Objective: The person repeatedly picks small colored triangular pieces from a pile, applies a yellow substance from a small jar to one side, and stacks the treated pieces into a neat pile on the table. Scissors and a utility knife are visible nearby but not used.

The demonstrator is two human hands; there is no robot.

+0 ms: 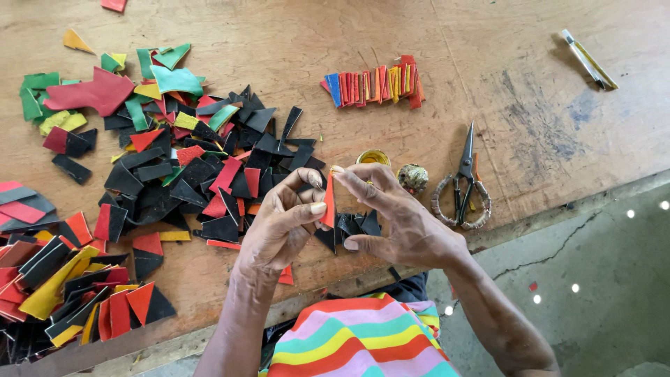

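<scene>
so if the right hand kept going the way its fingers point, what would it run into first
Its fingers point left, so the right hand would first meet the orange piece it pinches, then the left hand right behind it.

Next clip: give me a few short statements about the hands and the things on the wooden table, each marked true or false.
1. Both hands, left hand and right hand, pinch one small orange-red triangular piece. True.
2. The black-bladed scissors with wrapped handles are in the right hand. False: they lie on the wooden table, right of the hands.
3. A fanned row of coloured strips lies beyond the hands. True.
4. The pile of black and coloured scraps lies right of the scissors. False: it lies left.
</scene>
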